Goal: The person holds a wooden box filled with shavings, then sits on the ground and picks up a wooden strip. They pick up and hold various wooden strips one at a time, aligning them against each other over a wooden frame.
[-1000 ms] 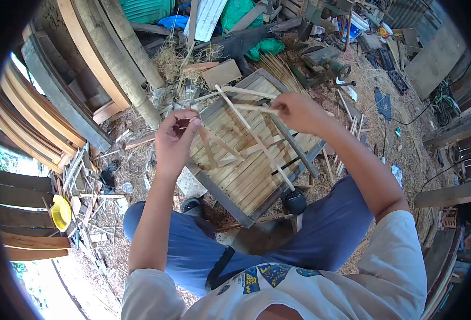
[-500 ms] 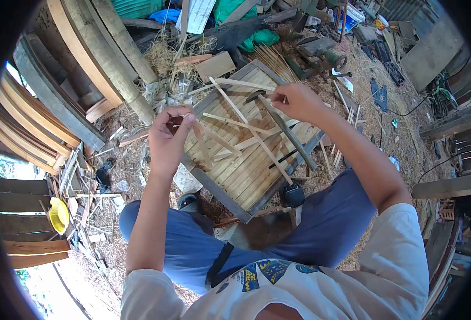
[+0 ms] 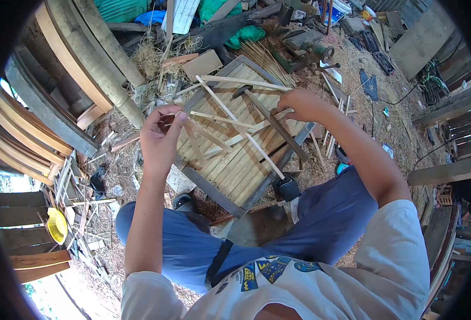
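Observation:
My left hand (image 3: 162,133) is raised over the left side of a slatted wooden board, its thumb and fingers closed on the upper end of thin wooden strips (image 3: 210,135). At the board's far right, my right hand (image 3: 303,105) has its fingers curled together beside the hammer (image 3: 277,126). Whatever is in those fingers, if anything, is too small to make out. The hammer lies slanted on the board (image 3: 230,181), its dark head away from me. Several pale strips cross there, one long strip (image 3: 248,137) running diagonally towards my knees.
A bench vise (image 3: 318,50) stands beyond the board. Bamboo and curved timbers (image 3: 94,58) lean at the left, near a yellow basin (image 3: 57,225). Wood scraps and shavings cover the ground. A dark object (image 3: 287,188) sits by the board's near right edge.
My right hand has moved lower in view, closer to the hammer handle and strips. My left hand keeps its hold on the strips. The whole view has shifted slightly.

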A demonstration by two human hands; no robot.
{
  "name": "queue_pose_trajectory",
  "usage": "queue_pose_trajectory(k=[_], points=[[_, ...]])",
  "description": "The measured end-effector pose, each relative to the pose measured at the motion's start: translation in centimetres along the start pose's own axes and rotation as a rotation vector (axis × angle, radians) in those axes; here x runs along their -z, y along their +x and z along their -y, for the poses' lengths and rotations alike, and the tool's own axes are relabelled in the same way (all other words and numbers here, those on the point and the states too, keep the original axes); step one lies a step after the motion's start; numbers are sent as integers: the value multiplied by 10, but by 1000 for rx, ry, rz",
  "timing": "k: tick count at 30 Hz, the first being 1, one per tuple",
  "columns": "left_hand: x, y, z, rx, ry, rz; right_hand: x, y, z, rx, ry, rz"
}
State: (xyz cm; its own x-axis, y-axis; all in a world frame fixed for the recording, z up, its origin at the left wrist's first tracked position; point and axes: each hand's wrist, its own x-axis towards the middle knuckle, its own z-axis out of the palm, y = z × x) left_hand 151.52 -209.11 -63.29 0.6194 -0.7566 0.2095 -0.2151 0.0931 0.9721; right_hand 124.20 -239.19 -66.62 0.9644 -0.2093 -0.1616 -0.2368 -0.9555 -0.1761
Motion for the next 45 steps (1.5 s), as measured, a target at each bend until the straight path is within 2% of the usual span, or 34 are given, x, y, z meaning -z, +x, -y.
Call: queue_pose_trajectory(k=[3, 6, 9, 12, 15, 16, 19, 22, 25, 26, 29, 32, 35, 38, 40, 43, 45], points=[[-2, 1, 3, -25, -15, 11, 0, 1, 0, 43, 161, -71], [-3, 2, 5, -27, -22, 9, 1, 5, 0, 99, 164, -132], [-2, 2, 7, -33, -29, 3, 8, 6, -2, 68, 360, -84], [1, 2, 9, -32, 6, 22, 18, 14, -13, 80, 338, -218], [2, 3, 10, -27, 34, 20, 38, 2, -18, -83, 204, -445], [2, 3, 10, -32, 31, 20, 40, -1, -30, -113, 313, -490], [2, 3, 10, -45, 25, 16, 44, -19, -43, -314, 359, -425], [2, 3, 6, -51, 26, 0, 35, -28, -41, -222, 296, -217], [2, 3, 1, -38, 17, -28, 6, -19, -34, 36, 308, -245], [2, 4, 1, -31, 5, -35, 4, -16, -26, 10, 324, -215], [4, 4, 3, -32, 6, -37, 2, -3, -6, 115, 304, -72], [5, 4, 5, -25, 14, -27, -11, 12, -1, 130, 288, -37], [6, 4, 1, -9, 10, -38, -2, 17, 18, 157, 246, -207], [9, 5, 1, -9, 9, -49, -1, 21, 74, -13, 309, -411], [9, 8, 3, -11, 7, -51, -14, 23, 111, -109, 280, -304], [10, 10, 5, -2, 23, -47, -34, 20, 138, -147, 237, -70], [9, 9, 3, -8, 41, -46, -35, 21, 144, -234, 278, -27]])
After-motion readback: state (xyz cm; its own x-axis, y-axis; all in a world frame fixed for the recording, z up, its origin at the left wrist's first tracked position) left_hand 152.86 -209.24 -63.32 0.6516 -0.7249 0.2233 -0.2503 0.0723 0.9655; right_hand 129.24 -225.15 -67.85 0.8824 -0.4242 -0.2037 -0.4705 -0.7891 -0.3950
